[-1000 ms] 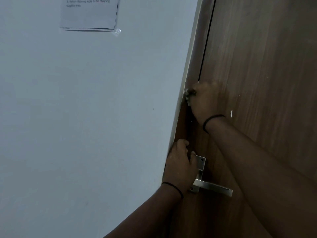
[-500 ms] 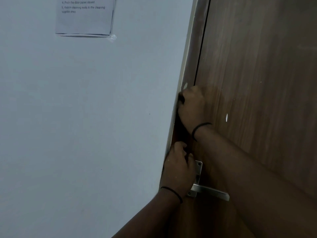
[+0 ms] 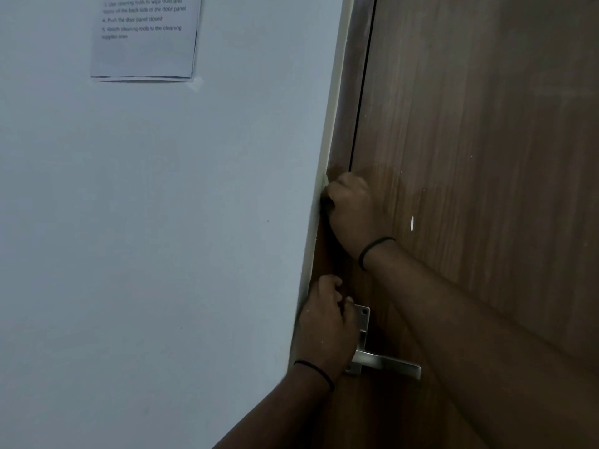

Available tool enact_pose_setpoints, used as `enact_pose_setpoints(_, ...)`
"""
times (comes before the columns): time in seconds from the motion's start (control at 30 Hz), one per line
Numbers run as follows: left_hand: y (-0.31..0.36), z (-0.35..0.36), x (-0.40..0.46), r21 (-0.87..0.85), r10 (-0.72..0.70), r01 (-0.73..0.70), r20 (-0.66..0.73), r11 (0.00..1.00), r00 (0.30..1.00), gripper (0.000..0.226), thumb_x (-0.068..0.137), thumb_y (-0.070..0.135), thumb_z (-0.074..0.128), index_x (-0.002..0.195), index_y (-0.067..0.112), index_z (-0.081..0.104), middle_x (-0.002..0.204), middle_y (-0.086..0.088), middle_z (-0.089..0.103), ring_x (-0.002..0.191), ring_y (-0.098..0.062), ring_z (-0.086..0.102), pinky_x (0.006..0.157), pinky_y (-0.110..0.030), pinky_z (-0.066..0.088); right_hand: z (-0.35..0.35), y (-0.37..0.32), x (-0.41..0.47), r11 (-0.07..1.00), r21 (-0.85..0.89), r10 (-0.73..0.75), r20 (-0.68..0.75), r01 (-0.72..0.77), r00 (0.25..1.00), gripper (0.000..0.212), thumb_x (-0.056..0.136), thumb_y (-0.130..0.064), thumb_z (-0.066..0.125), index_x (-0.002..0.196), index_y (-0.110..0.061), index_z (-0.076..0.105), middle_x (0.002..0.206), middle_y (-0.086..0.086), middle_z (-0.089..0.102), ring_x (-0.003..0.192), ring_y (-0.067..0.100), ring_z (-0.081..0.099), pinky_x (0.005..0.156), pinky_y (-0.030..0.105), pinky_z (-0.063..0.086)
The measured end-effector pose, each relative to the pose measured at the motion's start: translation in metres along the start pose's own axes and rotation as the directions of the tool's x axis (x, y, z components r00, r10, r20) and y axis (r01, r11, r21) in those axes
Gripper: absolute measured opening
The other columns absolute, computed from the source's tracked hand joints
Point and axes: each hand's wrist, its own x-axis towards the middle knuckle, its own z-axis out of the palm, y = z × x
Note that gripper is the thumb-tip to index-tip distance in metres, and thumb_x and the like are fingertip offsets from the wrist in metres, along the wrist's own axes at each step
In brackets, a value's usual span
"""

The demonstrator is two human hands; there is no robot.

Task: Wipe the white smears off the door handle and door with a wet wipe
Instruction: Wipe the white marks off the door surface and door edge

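A brown wooden door (image 3: 486,157) fills the right side. My right hand (image 3: 351,207) is curled in a fist against the door's left edge, gripping a wet wipe (image 3: 325,190), of which only a small white bit shows at the fingers. A white smear (image 3: 412,223) sits on the door just right of that hand, with tiny white specks above it. My left hand (image 3: 325,322) is lower, its fingers curled round the door edge directly above the silver door handle (image 3: 387,364) and partly covering its plate.
A white wall (image 3: 162,238) takes up the left half and ends at the door frame (image 3: 348,108). A printed paper sheet (image 3: 144,37) is taped high on the wall. Both forearms cross the lower right of the view.
My right hand has slid a little left and down along the door edge with the wipe. My left hand stays at the edge above the handle. The view has tilted up slightly.
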Motion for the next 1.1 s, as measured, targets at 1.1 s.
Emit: enact_pose_setpoints(1.1, 0.02, 0.0, -0.014, 0.072, -0.009, 0.011, -0.019, 0.997, 1.0, 0.018, 0.095, 0.018, 0.057, 0.113, 0.019, 0.054, 0.098, 0.006, 0.057, 0.086, -0.007, 0.056, 0.072, -0.017, 0.047, -0.055, 0.094, -0.08, 0.938, 0.002, 0.334, -0.27, -0.346, 0.903, 0.014, 0.094, -0.014, 0.057, 0.103, -0.007, 0.066, 0.111, 0.015, 0.056, 0.088, 0.023, 0.057, 0.074, 0.029, 0.045)
